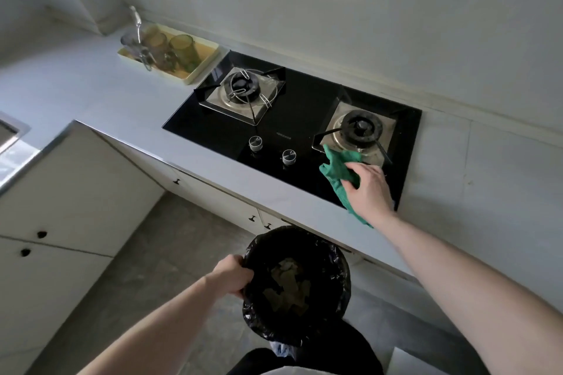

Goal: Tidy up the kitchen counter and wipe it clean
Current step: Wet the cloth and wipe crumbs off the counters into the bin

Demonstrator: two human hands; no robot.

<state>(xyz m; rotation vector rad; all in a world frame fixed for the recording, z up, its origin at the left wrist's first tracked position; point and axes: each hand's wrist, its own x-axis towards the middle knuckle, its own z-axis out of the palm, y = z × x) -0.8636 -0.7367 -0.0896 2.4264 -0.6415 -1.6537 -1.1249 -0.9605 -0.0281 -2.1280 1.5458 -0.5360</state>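
My right hand (370, 189) grips a green cloth (338, 167) on the black glass hob (298, 119), at its front right corner beside the right burner (359, 128). The cloth trails off the hob onto the pale counter (213, 161). My left hand (233, 275) holds the left rim of a round bin lined with a black bag (341, 259), held just below the counter's front edge. Brownish scraps lie at the bottom of the bin.
A left burner (243, 88) and two knobs (272, 149) sit on the hob. A cream tray (201, 70) with green glasses and a metal utensil stands at the back left. A sink edge (12, 131) shows far left. Cabinet doors (70, 198) run below the counter.
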